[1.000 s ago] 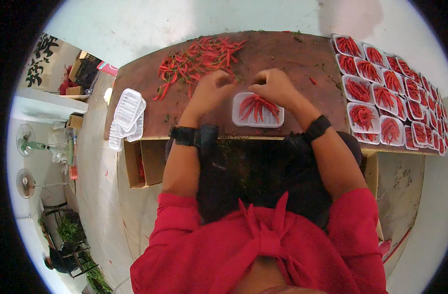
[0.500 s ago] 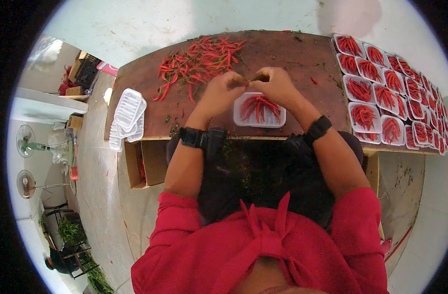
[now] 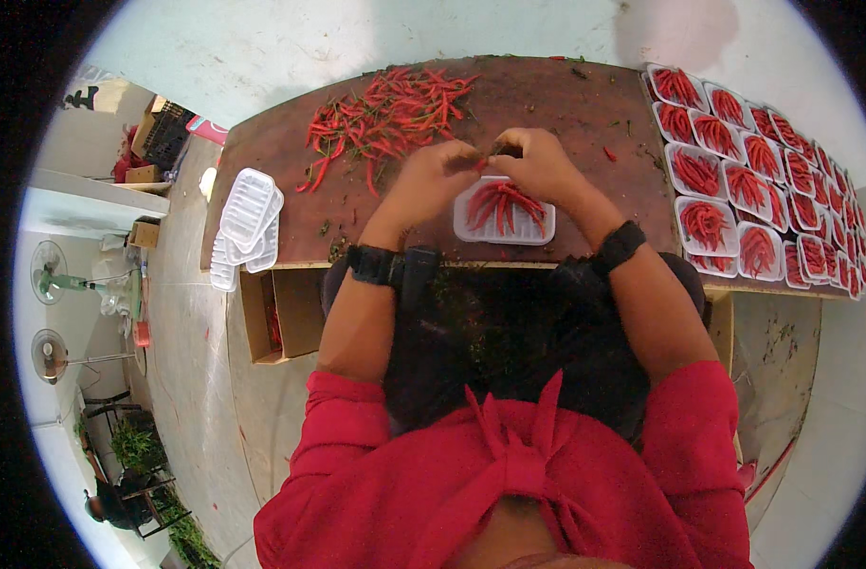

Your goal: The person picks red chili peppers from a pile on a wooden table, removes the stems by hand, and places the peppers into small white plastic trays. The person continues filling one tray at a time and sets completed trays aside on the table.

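Observation:
My left hand [image 3: 437,182] and my right hand [image 3: 535,171] meet above the table's middle, fingers pinched. A red chili pepper [image 3: 481,165], mostly hidden, shows at the fingertips between them. Just below my hands sits a clear plastic tray [image 3: 466,230] with several red chili peppers [image 3: 505,211] fanned out in it. Beyond my left hand lies a loose heap of red chili peppers [image 3: 387,116], some with green stems.
Stacked empty clear trays [image 3: 251,211] lie at the table's left end. Rows of filled chili trays [image 3: 703,228] cover its right end, some stacked. Scraps of stem dot the brown tabletop [image 3: 546,90]. Below the left edge stands a cardboard box [image 3: 300,327]; two fans [image 3: 52,273] stand farther left.
Both hands keep their pinch at nearly the same spot, with only slight finger movement. The tray and the heap stay in place, with a slight shift of the whole view.

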A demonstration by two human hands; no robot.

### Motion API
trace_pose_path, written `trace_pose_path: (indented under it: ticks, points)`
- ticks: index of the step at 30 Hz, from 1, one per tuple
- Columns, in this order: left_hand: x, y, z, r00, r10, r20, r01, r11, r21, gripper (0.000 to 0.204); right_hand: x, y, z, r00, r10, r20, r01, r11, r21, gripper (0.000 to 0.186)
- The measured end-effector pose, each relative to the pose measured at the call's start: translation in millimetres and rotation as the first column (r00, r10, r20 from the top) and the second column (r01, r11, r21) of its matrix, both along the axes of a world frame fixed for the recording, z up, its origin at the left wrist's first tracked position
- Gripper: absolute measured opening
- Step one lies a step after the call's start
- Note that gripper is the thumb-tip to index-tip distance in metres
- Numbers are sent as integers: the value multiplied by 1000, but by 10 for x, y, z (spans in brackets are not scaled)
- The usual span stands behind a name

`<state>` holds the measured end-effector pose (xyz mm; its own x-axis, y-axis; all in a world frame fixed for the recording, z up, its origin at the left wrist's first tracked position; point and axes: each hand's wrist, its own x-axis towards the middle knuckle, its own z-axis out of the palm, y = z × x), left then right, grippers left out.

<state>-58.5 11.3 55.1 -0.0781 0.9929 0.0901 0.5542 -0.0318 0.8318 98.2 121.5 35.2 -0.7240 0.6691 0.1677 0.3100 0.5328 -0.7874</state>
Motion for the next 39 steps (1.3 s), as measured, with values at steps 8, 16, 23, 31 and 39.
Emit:
trace_pose_path:
  ticks: [8, 16, 23, 31, 39]
  points:
    - [-15, -7, 48, 997, -70, 8, 70, 998, 3, 21, 59, 56, 60, 989, 151, 0, -140, 914, -381, 18]
    - [-59, 6, 36, 990, -107, 92, 108, 994, -1, 23, 140, 250, 50, 947, 119, -299, -277, 773, -571, 13]
    - [-37, 30, -68, 980, 119, -158, -120, 993, 5, 27, 280, 342, 117, 924, -376, 73, 344, 898, 273, 27]
    - [-33, 87, -242, 948, 73, -310, -84, 996, -21, 26, 149, -35, 88, 824, -84, 560, -92, 956, 279, 21]
    - [-17, 128, -324, 888, -34, -460, 15, 999, -45, 23, 82, -75, 44, 790, -85, 608, -105, 957, 271, 19]
